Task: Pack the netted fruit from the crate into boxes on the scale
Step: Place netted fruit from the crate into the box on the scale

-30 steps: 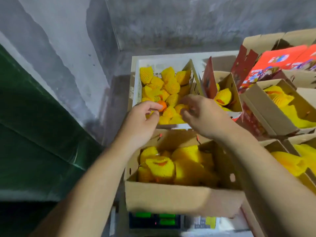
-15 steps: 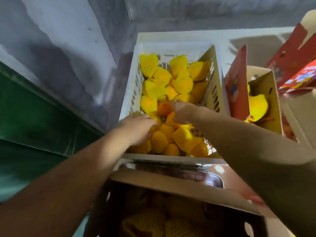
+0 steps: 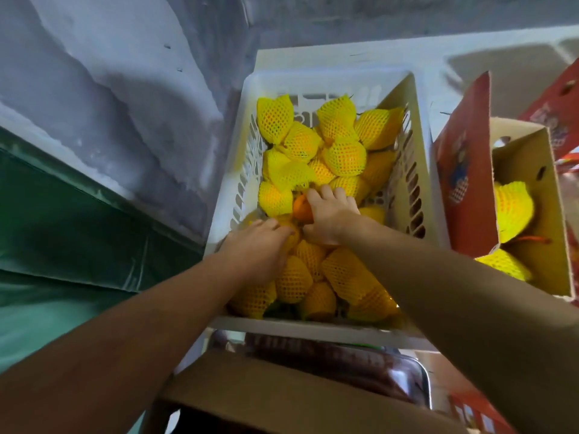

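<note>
Brown cardboard, the flap of a box [image 3: 282,399], fills the near edge at 6 o'clock. Beyond it stands the white crate [image 3: 419,170], heaped with netted fruit [image 3: 341,151]. Inside, the left hand [image 3: 257,245] curls over a netted piece at the pile's middle, while the right hand [image 3: 332,214] grips a bare orange fruit [image 3: 302,209]. At 3 o'clock, another box [image 3: 526,158] holds netted fruit.

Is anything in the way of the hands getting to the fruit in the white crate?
Nothing visible is. Both hands are already down in the white crate, right among the netted fruit. The left hand rests on one netted fruit, and the right hand lies over a bare orange fruit with no net.
</note>
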Motion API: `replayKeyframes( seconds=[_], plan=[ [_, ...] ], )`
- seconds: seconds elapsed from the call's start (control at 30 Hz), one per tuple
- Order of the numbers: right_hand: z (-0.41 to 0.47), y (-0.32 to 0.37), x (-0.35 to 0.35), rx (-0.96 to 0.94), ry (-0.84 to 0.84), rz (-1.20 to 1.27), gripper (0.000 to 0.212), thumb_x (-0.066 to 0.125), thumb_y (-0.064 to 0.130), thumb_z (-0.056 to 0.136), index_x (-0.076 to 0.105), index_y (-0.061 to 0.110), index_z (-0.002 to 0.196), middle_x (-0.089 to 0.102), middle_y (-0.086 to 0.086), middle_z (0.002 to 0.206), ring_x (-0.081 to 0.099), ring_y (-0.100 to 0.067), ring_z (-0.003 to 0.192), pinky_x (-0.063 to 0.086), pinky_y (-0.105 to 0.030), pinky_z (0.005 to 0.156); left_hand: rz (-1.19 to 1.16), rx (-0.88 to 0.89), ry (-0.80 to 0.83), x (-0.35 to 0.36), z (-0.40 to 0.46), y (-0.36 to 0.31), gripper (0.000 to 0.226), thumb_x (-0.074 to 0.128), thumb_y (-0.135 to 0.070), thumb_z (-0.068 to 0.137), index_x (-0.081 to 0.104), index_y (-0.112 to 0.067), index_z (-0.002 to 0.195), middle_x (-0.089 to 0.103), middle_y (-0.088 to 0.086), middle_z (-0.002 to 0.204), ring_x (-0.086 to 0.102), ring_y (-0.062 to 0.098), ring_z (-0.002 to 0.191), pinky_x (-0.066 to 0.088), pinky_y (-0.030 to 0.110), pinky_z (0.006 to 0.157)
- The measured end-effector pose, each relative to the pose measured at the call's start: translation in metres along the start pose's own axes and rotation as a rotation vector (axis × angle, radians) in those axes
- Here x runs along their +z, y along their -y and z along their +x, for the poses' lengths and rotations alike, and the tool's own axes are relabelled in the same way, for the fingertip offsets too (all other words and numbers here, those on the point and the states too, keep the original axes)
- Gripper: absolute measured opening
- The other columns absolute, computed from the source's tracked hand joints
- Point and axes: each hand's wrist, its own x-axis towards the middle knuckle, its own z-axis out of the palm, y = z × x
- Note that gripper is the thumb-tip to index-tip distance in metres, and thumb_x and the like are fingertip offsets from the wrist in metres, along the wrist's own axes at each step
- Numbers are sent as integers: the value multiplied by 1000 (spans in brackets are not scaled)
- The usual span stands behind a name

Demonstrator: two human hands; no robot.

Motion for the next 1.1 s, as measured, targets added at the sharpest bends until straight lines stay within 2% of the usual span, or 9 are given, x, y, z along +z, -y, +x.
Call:
replayKeyframes(
  seconds=[0.17,0.27,0.43,0.53,0.63,0.77,0.87,1.0,1.1],
  plan=[
    [10,13,15,-105,-55,90,65,74,38,85,39,21,138,47,-10,142,45,-37,132,40,-48,103,-6,-171,-17,-29,57,6,52,55,-33,102,47,-48,151,-9,0,174,-4,30,159,24,55,124],
    [14,9,17,-43,-36,76,78,76,43,83,38,19,147,38,-13,147,41,-42,132,39,-47,107,70,-213,93,-30,84,8,61,52,-25,103,37,-42,159,-16,0,175,-7,31,160,10,49,130],
    [16,4,3,112,-81,256,76,76,48,82,45,13,141,40,-18,142,42,-42,131,35,-43,112,22,-250,-197,-15,94,9,45,49,-20,105,48,-14,149,21,3,171,23,34,152,22,43,124],
    [15,8,-13,191,-118,437,73,71,52,82,44,10,135,59,-18,134,53,-40,129,40,-41,107,-137,-145,-642,-23,82,7,31,54,-21,105,67,-3,127,64,19,135,57,40,126,39,46,108],
    [9,11,-39,258,-137,762,70,60,56,83,48,12,135,64,-15,129,60,-35,120,46,-39,102,-336,-130,-946,-28,67,2,28,58,-22,105,73,1,101,73,20,100,65,42,97,46,46,82],
    [-16,20,-67,266,-7,1387,20,61,34,84,59,24,101,60,-8,100,63,-26,75,59,-44,75,-819,-218,-953,-37,44,-7,14,58,-18,105,63,-16,117,64,-4,105,64,21,94,49,32,80],
    [-43,22,-76,272,218,1555,14,57,32,87,57,25,99,63,-5,85,62,-19,66,53,-26,57,-1248,-253,-795,-40,20,-18,53,60,-7,101,55,-43,140,69,-17,106,70,7,90,62,32,76],
    [-86,23,-94,191,233,1458,19,61,42,92,59,27,103,65,-3,90,61,-18,74,50,-25,60,-1110,-297,-550,-41,-14,-31,23,63,-5,88,71,-15,107,76,11,96,74,34,96,63,57,82],
    [-121,24,-106,77,208,1277,53,73,67,81,63,31,119,67,5,105,63,-13,89,53,-28,65,-1032,-171,-582,-45,-54,-46,26,66,-14,84,73,-22,107,78,-1,89,74,20,83,60,45,69]
  ],
)
